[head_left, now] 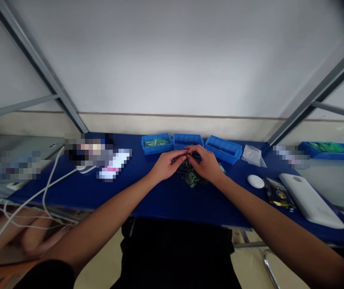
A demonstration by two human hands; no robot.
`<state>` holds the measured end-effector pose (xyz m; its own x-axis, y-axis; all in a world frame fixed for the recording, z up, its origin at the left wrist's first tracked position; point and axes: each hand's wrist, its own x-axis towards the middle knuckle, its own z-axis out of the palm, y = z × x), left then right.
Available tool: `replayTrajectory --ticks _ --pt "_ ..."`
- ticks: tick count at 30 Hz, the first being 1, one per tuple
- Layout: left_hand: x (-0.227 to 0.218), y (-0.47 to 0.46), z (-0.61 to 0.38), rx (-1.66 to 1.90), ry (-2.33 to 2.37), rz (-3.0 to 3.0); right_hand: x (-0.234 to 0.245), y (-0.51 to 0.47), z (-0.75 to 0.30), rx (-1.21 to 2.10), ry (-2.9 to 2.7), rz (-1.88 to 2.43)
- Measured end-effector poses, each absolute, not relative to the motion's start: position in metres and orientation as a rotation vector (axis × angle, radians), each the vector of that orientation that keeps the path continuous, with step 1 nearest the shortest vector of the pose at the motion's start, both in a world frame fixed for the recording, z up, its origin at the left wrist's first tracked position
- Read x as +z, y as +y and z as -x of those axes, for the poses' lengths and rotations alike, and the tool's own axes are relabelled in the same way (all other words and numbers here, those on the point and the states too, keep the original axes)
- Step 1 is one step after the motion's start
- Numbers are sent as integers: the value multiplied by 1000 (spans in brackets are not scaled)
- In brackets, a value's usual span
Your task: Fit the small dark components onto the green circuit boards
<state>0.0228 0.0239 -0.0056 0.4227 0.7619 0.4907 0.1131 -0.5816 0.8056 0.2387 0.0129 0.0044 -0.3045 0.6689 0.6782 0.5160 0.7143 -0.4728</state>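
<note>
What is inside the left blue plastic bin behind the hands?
The left blue plastic bin holds small green pieces, probably circuit boards; its near wall hides the bottom. Both hands work in front of it.

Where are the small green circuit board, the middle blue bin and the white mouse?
small green circuit board [191, 179]: head view, on its green face below the hands.
middle blue bin [188, 141]: head view, on its front wall.
white mouse [255, 181]: head view, on its top shell.
</note>
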Motion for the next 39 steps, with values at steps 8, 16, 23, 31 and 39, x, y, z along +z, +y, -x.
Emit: replayTrajectory --ticks 8,16,23,31,39 --pt "-11 34 -20 1252 798 -1585 4 13 -235 192 -2062 742" --pt "-13 37 -21 1326 786 -1586 4 12 -236 170 -2073 771" --pt "-13 34 -16 1371 1005 -1835 6 12 -237 127 -2068 800" --pt "-10 31 -18 1294 910 -1933 0 17 -238 110 -2094 833" --pt "-7 28 -20 1283 831 -1838 -2 17 -238 184 -2075 836"
